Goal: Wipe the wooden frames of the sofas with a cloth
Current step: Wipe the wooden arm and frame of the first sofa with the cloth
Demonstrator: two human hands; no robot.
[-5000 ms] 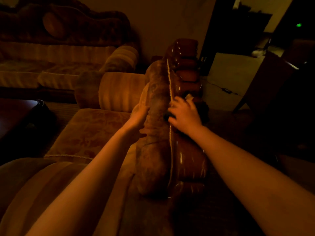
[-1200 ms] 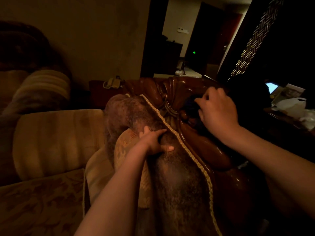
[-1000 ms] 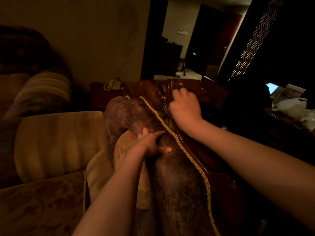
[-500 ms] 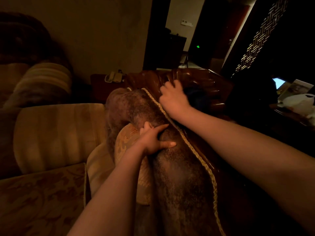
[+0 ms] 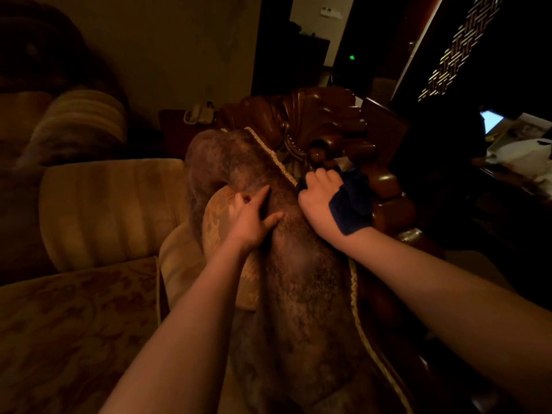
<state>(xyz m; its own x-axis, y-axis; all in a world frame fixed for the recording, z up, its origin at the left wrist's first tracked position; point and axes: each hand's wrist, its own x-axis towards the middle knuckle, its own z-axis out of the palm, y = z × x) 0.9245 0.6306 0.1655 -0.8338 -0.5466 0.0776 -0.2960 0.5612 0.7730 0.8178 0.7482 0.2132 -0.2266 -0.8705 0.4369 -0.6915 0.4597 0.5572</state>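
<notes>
The sofa's carved, glossy dark wooden frame (image 5: 316,115) runs along the top of its backrest, beside a braided gold trim cord (image 5: 276,158). My right hand (image 5: 319,201) grips a dark blue cloth (image 5: 352,201) and holds it against the wood just right of the cord, fingers curled. The cloth drapes over the back of that hand and wrist. My left hand (image 5: 252,216) rests on the brown padded backrest (image 5: 298,264), fingers spread and straight, thumb out to the right.
A gold patterned cushion (image 5: 221,210) leans under my left hand. Striped sofa cushions (image 5: 110,210) lie to the left, a telephone (image 5: 197,115) stands on a side table behind, and a cluttered desk (image 5: 519,150) stands at the right. A dark doorway opens beyond.
My right hand has drawn the cloth back toward me along the frame, from the carved crest down to beside the trim cord. The left hand has stayed on the backrest.
</notes>
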